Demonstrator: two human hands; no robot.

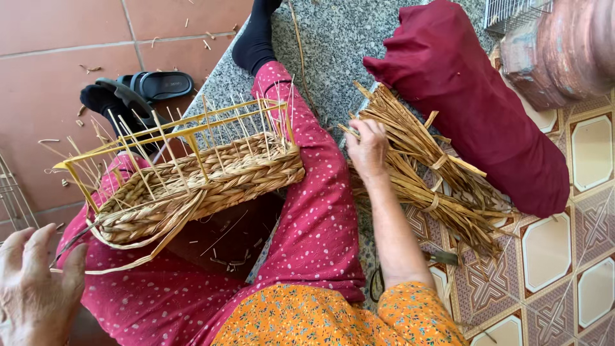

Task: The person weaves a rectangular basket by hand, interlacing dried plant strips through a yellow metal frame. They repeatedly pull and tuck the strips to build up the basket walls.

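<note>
While the view looked down over the lap, the left hand (35,282) was seen at the lower left edge, its fingers spread apart and nothing held in it. It was held just beside the near end of a half-woven basket (205,182), without clearly touching it. The basket was rested across the legs, which were clothed in red spotted trousers (314,218), and it was built around a yellow wire frame (173,131) from which thin upright stakes were left standing. A loose flat strand (138,256) was trailed from the basket's lower corner toward the left hand. Beyond the basket, a black sandal (157,83) was seen on the red floor tiles (51,70). Further right, the right hand (368,150) was laid on the upper end of a tied bundle of dried straw (435,182), its fingers curled over the strands; whether any strand was actually gripped could not be told. The bundle was laid partly on a grey stone slab (346,38) and partly on patterned tiles (551,256). Just beside it, on the right, a dark red cushion (474,102) was placed, touching the straw.
</note>
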